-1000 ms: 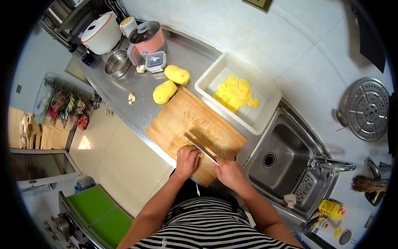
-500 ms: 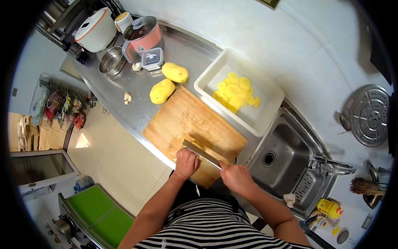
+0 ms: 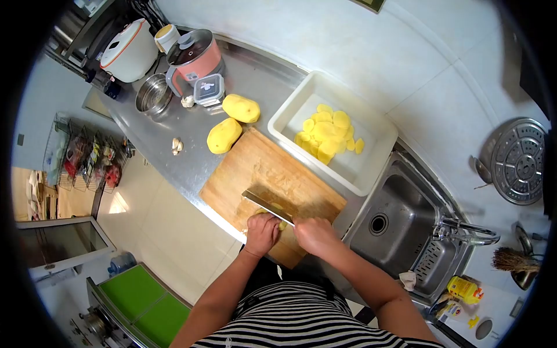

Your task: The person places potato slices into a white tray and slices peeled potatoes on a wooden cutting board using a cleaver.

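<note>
A kitchen knife (image 3: 267, 206) is in my right hand (image 3: 316, 236), its fingers closed round the handle. The blade points up and left across the wooden cutting board (image 3: 232, 174). My left hand (image 3: 263, 233) is closed on a potato (image 3: 282, 225) just below the blade; most of the potato is hidden by the fingers and the knife. Past the board's upper left corner lie two whole peeled potatoes, one (image 3: 224, 136) near the corner and another (image 3: 241, 108) behind it. Yellow potato slices (image 3: 328, 130) are heaped in a white plastic tub (image 3: 278, 123) beyond the board.
A steel sink (image 3: 400, 203) with a faucet (image 3: 464, 231) lies to the right. Garlic cloves (image 3: 177, 146), a lidded container (image 3: 209, 90), a steel bowl (image 3: 154, 94), a pink pot (image 3: 200, 62) and a rice cooker (image 3: 130, 55) stand on the counter at left.
The knife and my right hand have shifted up and left, so the blade sits farther from my left fingers. My left hand still holds the potato. The whole view has shifted slightly.
</note>
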Tool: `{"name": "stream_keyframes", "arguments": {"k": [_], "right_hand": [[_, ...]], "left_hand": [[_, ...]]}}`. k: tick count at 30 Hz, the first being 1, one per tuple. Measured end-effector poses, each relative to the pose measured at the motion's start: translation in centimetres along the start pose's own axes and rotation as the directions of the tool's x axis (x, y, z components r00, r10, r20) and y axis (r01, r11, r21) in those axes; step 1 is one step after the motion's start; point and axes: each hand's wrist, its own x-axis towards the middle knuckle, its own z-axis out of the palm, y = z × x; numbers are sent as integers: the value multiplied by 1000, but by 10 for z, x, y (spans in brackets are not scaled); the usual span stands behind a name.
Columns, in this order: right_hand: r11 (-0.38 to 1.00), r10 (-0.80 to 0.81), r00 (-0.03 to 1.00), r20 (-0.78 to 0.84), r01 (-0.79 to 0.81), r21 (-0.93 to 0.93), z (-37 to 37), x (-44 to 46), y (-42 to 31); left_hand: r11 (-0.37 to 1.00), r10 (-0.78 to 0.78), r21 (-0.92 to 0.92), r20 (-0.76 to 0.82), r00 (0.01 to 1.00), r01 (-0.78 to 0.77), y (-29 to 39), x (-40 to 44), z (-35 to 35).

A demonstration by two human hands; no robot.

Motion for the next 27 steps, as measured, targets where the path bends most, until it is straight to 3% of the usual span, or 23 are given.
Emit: {"name": "stream_keyframes", "arguments": {"k": [7, 15, 22, 27], "right_hand": [[999, -6, 999, -39, 8, 44, -7, -18, 2], [998, 61, 994, 93, -61, -1, -28, -42, -4], [999, 26, 999, 47, -28, 39, -28, -19, -11], [996, 33, 992, 124, -44, 80, -26, -19, -13]], "left_hand": [[1000, 4, 2, -13, 1000, -4, 0, -2, 1], [999, 11, 34, 10, 1000, -12, -1, -6, 0], [1000, 7, -9, -2, 1000, -7, 1, -2, -1], [998, 43, -38, 37, 998, -42, -1, -5, -3]]}}
